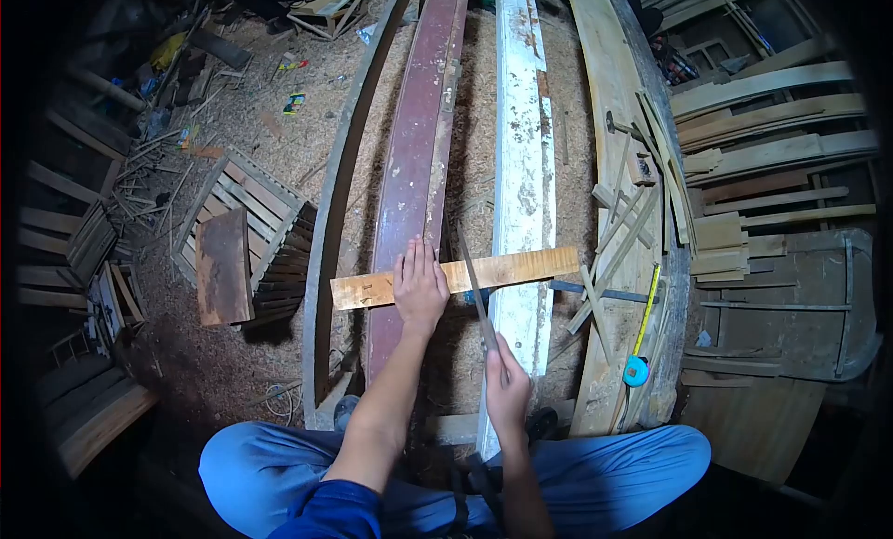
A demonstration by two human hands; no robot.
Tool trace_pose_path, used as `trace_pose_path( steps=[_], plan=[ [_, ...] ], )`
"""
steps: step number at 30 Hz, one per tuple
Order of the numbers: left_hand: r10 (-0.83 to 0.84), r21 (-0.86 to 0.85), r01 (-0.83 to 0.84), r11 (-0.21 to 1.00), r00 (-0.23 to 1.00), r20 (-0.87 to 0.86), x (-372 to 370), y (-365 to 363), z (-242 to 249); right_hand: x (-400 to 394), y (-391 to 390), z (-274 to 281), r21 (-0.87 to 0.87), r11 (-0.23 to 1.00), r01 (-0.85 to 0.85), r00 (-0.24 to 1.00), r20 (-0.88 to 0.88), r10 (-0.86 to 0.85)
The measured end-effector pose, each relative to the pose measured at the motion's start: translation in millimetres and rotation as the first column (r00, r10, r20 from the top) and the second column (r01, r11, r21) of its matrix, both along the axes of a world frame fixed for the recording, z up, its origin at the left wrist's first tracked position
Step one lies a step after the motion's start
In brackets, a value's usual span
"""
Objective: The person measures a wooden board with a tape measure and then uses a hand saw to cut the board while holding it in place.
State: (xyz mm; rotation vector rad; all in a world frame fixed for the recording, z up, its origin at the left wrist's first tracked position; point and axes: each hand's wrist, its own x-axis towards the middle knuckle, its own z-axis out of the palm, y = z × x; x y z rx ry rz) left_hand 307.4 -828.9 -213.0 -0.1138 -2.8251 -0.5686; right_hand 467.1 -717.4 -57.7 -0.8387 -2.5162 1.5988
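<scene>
A light wooden board (521, 267) lies crosswise over a reddish beam (409, 167) and a white, flaking beam (521, 186). My left hand (420, 283) rests flat on the board above the reddish beam, fingers stretched out and pointing away from me. In my right hand (508, 390), closed near the white beam, is the handle end of a long thin saw (479, 297). Its blade slants up and to the left, crossing the board in the gap between the two beams, just right of my left hand.
Right of the beams, a plank (600, 83) bears thin wood strips (619, 232), a hammer (621, 125) and a tape measure (636, 371) with its yellow tape out. A slatted crate (265, 204) stands at left. Stacked boards (772, 148) lie at far right.
</scene>
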Motion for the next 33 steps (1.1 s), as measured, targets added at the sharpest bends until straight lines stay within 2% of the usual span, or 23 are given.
trace_pose_path(
  steps=[1,4,7,9,10,11,14,15,18,20,21,23,24,25,27,31,33],
  plan=[
    [-0.004,0.003,0.004,1.0,1.0,0.006,2.2,0.4,0.9,15.3,0.9,2.3,0.083,0.996,-0.029,0.999,-0.013,0.03],
    [-0.008,-0.005,0.008,1.0,1.0,0.001,-0.6,0.2,4.5,16.3,2.4,-10.1,0.03,1.0,0.006,0.999,-0.035,-0.005],
    [-0.006,0.01,0.006,1.0,1.0,-0.003,-1.4,0.6,4.6,-26.9,-3.0,-16.0,-0.011,1.0,0.029,0.996,-0.085,-0.03],
    [-0.005,0.0,0.005,1.0,1.0,-0.007,0.0,-0.3,0.9,-47.7,-8.9,-9.3,0.0,0.999,0.035,0.999,-0.018,-0.035],
    [-0.003,-0.004,0.003,1.0,1.0,-0.012,-2.7,-3.4,0.4,-40.3,-6.9,-14.8,-0.094,0.994,0.057,0.996,-0.068,-0.064],
    [-0.004,-0.012,0.004,1.0,1.0,-0.005,-1.9,-3.2,-0.2,-28.4,-4.2,-10.8,-0.091,0.995,0.048,0.996,-0.067,-0.054],
    [-0.007,-0.002,0.008,1.0,1.0,0.006,1.4,0.5,3.2,17.1,4.7,3.2,0.097,0.995,-0.002,1.0,0.013,0.0],
    [-0.005,0.004,0.005,1.0,1.0,0.0,-0.1,-0.4,5.4,20.2,5.5,1.4,0.099,0.995,-0.001,1.0,0.012,0.0],
    [-0.002,-0.001,0.002,1.0,1.0,-0.007,-0.1,0.1,3.9,14.7,-1.5,4.0,0.047,0.998,0.051,0.999,0.011,-0.052],
    [-0.008,0.003,0.008,1.0,1.0,-0.015,-1.9,-1.3,5.8,-15.9,-5.6,-5.2,-0.128,0.988,0.09,0.991,-0.09,-0.102],
    [-0.009,0.012,0.009,1.0,1.0,-0.019,-1.2,-0.2,6.9,-26.2,-5.8,-4.9,-0.127,0.987,0.095,0.99,-0.09,-0.107],
    [-0.015,0.018,0.015,1.0,1.0,-0.022,2.5,1.4,6.5,-40.7,-6.8,-3.9,-0.02,0.999,0.042,0.998,-0.043,-0.043],
    [-0.006,0.023,0.006,1.0,1.0,-0.03,-1.7,0.5,6.2,-32.8,-5.8,-3.9,-0.144,0.987,0.072,0.995,-0.061,-0.082],
    [0.007,0.023,-0.007,1.0,1.0,-0.029,-3.5,-0.8,6.5,-21.9,-3.0,0.5,-0.144,0.988,0.06,0.996,-0.06,-0.069],
    [-0.004,0.023,0.004,1.0,1.0,-0.015,-1.1,0.3,7.8,8.8,2.3,13.2,0.028,1.0,0.01,1.0,0.01,-0.011],
    [-0.014,-0.003,0.014,1.0,1.0,-0.019,0.2,2.0,5.1,19.0,-1.2,-5.2,0.008,0.999,0.045,0.998,-0.04,-0.045],
    [-0.004,0.02,0.005,1.0,1.0,-0.008,-0.7,0.9,5.8,-12.8,-9.1,-1.5,0.023,0.998,0.053,0.997,-0.051,-0.051]
  ],
)
